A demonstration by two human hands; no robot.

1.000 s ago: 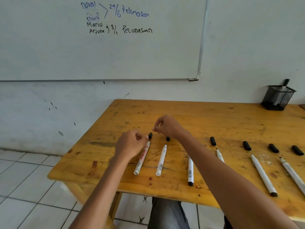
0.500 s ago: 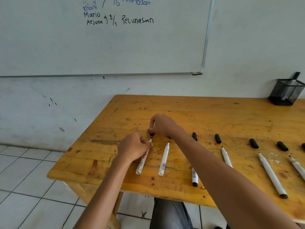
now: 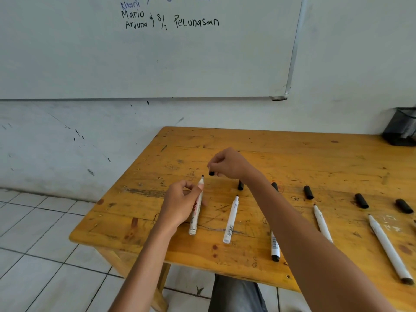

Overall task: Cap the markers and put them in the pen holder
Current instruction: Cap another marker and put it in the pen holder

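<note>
Head view: your left grip (image 3: 180, 206) curls round a marker (image 3: 196, 212), tip tilted up from the worktop (image 3: 292, 154). Your right grip (image 3: 229, 164) pinches a cap (image 3: 211, 173) just beside that tip. You're capping, I judge: align, then push on. The holder (image 3: 403, 129) stands far right.
</note>
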